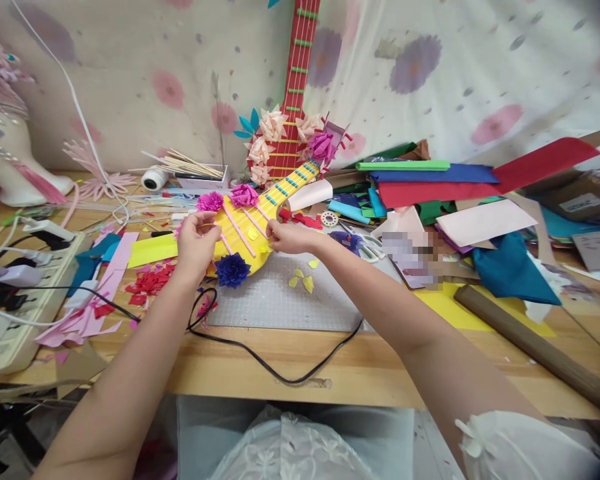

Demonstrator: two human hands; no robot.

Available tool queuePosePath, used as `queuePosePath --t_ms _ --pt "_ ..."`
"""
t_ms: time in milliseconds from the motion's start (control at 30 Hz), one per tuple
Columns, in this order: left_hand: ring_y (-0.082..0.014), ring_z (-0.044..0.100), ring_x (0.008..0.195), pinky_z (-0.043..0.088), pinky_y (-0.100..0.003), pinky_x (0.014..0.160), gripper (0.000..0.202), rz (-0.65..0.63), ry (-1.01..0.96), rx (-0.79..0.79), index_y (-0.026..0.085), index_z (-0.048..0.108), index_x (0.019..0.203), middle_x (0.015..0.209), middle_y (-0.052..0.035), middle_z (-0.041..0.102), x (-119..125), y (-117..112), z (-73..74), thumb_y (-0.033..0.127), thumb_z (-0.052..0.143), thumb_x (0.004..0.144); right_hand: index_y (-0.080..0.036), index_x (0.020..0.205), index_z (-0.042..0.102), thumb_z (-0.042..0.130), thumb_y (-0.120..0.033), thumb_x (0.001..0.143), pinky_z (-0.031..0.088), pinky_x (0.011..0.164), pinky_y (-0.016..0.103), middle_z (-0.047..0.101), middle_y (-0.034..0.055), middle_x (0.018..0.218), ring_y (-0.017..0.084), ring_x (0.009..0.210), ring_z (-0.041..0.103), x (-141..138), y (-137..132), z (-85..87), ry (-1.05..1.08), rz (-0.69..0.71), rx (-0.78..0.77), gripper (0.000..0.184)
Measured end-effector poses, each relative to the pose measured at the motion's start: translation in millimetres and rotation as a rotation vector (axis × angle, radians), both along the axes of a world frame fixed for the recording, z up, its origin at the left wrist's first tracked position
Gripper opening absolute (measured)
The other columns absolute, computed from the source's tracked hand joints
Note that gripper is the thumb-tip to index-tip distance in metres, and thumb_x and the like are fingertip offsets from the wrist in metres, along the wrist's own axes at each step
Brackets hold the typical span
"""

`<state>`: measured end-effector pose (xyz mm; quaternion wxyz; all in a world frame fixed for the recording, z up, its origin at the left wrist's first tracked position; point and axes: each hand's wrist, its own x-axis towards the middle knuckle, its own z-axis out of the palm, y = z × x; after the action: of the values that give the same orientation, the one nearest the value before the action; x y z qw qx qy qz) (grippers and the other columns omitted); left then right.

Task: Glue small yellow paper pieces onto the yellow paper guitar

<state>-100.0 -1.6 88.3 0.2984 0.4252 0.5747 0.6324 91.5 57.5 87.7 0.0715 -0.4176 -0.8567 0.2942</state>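
1. Currently, I am watching the left hand (195, 240) closing its thumb and fingers on the left edge of the yellow paper guitar (253, 233).
2. The right hand (291, 237) is pressing its fingertips, drawn together, onto the right side of the guitar's face. I cannot tell whether anything is lying between them.
3. The yellow paper guitar is lying flat with its body on the far edge of the grey cutting mat (280, 300). Its neck is pointing away toward the red paper guitar (286, 143), which is leaning upright against the flowered curtain (430, 67).
4. A blue paper flower (233, 270) is sitting on the body's near edge, just beside the left hand. Two magenta flowers (244, 195) are sitting along its far edge.
5. Loose yellow petals (304, 281) are lying on the mat, near the right forearm.
6. Red scraps (150, 280) are lying left of the mat, and a black cable (260, 360) is looping along the table's near edge.
7. Coloured paper sheets (430, 183) are lying piled at the right.
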Motion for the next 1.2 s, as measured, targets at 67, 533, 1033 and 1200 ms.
queuePosePath --t_ms 67,533,1033,1200 --pt "-0.0081 0.052 0.068 0.046 -0.018 0.055 0.023 -0.009 0.001 -0.004 0.018 0.057 0.080 0.083 -0.0007 0.054 0.3 0.2 0.2 0.010 0.061 0.059 -0.023 0.081 0.037 0.053 -0.009 0.067 0.028 0.052 0.026 0.056 -0.0010 0.063 0.016 0.056 0.047 -1.0 0.5 -1.1 -0.015 -0.001 0.007 0.025" --pt "-0.0087 0.053 0.068 0.047 -0.019 0.056 0.023 -0.031 0.031 -0.022 0.018 0.056 0.080 0.087 -0.0010 0.056 0.3 1.1 -2.6 0.013 0.061 0.058 -0.023 0.085 0.041 0.052 -0.013 0.072 0.037 0.054 0.025 0.059 -0.0033 0.060 0.015 0.056 0.055 -1.9 -0.7 -4.6 0.127 -0.064 -0.107 0.020" --pt "-0.0100 0.054 0.070 0.045 -0.022 0.058 0.025 -0.065 0.173 0.007 0.018 0.057 0.084 0.092 -0.0025 0.059 4.7 9.7 -12.9 0.013 0.060 0.060 -0.021 0.100 0.043 0.048 -0.007 0.071 0.043 0.070 0.025 0.063 0.0005 0.087 0.012 0.076 0.059 6.0 -24.8 -38.9 0.369 -0.068 0.180 0.032" --pt "-0.0107 0.054 0.071 0.045 -0.021 0.057 0.025 -0.072 0.200 -0.001 0.018 0.057 0.085 0.090 -0.0022 0.059 6.9 10.4 -13.3 0.014 0.060 0.060 -0.020 0.102 0.043 0.048 -0.008 0.071 0.042 0.070 0.026 0.061 0.0008 0.087 0.012 0.076 0.058 0.9 -25.3 -47.5 0.376 -0.098 0.210 0.033"
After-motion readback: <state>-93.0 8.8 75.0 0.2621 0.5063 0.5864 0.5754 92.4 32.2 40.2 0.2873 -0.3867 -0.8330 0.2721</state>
